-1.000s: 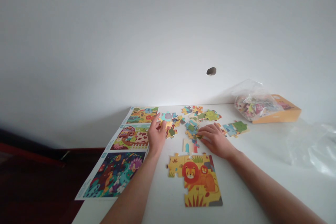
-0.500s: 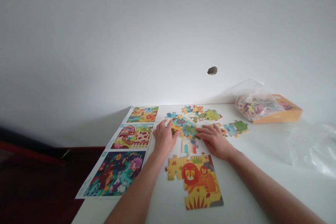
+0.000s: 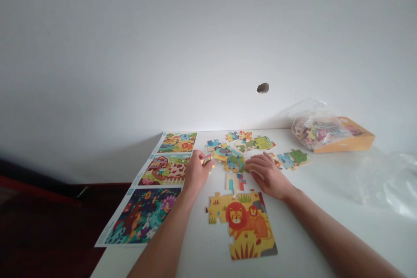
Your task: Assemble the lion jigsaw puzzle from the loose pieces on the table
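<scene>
Between the thumb and fingers of my left hand [image 3: 197, 171] is a small puzzle piece [image 3: 207, 160], yellow with pink or red. My right hand [image 3: 266, 175] rests with bent, spread fingers at the right edge of a pile of loose puzzle pieces [image 3: 232, 157]; its fingertips are by a green-brown piece. Below the pile lies a white piece with blue and red [image 3: 235, 182]. Nearer to me is a joined puzzle section with two lions [image 3: 249, 226], its yellow part reaching out to the upper left.
A sheet with three printed pictures [image 3: 167, 169] lies along the left. More pieces [image 3: 293, 159] lie right of my right hand. At the back right, a clear bag of pieces [image 3: 319, 132] sits on an orange box [image 3: 355, 142]; clear plastic [image 3: 387, 182] lies at the far right.
My left hand has pulled back left and slightly down from the pile, now with a piece between its fingers. My right hand has barely moved.
</scene>
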The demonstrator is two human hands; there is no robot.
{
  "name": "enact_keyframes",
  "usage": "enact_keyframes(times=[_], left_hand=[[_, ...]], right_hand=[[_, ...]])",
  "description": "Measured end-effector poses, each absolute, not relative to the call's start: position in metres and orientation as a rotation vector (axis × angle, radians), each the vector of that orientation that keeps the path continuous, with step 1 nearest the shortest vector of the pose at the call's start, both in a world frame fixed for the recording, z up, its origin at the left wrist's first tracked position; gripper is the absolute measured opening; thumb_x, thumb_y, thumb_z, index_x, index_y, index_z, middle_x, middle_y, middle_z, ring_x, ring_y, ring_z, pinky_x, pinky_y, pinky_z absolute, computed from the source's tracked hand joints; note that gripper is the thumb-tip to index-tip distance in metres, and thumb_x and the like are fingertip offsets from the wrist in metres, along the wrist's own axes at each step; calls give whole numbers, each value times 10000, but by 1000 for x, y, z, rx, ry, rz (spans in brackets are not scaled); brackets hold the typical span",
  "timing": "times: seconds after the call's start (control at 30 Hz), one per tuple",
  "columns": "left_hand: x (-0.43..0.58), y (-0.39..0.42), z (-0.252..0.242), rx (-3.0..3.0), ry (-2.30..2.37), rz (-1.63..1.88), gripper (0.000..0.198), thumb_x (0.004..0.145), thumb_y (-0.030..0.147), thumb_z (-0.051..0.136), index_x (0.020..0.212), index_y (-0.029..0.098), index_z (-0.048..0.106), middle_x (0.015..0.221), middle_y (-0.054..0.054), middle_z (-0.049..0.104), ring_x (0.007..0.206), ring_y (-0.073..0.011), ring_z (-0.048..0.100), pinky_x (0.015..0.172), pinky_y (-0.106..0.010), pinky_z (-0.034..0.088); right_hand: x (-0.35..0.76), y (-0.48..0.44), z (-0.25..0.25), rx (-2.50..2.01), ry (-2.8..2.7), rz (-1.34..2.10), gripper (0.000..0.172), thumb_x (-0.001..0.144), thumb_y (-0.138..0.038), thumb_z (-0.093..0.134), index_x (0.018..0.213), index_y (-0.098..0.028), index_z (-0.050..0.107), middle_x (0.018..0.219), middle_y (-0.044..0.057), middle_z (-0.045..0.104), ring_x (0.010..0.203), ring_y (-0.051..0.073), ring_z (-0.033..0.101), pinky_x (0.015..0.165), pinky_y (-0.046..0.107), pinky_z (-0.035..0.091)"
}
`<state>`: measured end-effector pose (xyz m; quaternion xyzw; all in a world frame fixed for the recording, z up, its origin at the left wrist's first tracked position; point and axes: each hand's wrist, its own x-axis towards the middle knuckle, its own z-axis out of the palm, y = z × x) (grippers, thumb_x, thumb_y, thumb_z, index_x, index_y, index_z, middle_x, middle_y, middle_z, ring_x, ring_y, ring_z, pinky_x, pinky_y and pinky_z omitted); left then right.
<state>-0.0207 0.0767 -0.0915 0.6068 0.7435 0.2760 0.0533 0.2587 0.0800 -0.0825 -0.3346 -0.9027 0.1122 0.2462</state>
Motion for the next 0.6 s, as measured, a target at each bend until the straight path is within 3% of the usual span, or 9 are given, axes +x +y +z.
enact_keyframes(times=[0.1,0.2,0.3,0.43,0.6], left_hand=[[-19,77,-89,1720,1971,1194,183,823,321,620,950,217,540,874,-12,656,818,-186,645,749,-291,487],[-12,73,-85,1623,1719,1393,305,812,361,657,1063,221,553,962,-28,694,872,-192,676,759,-284,520],[3,62,-83,1641,1502,1261,408,825,369,667,1181,226,527,967,-31,713,838,-190,700,739,-285,551],[28,47,-88,1994,1186,981,604,865,232,634,1409,282,375,1108,-41,683,1018,-188,672,904,-324,536],[44,43,-98,2181,1054,1073,805,836,253,696,1485,290,221,1299,-103,551,1140,-221,599,980,-375,508]], right_hand=[[259,81,-83,-926,-2381,314,297,962,-243,424,1173,-245,634,1169,86,661,1096,248,561,1028,477,355],[258,79,-83,-939,-2289,336,270,980,-304,455,1177,-226,622,1103,98,678,1021,244,579,944,430,420],[256,75,-82,-937,-2190,429,288,966,-371,525,1199,-219,599,1052,91,679,942,222,588,879,389,459],[252,67,-80,-849,-2160,646,331,935,-379,591,1232,-233,577,1014,64,669,851,177,587,802,324,489],[251,61,-78,-856,-2153,813,401,932,-273,588,1326,-273,519,983,31,662,775,142,580,739,280,477]])
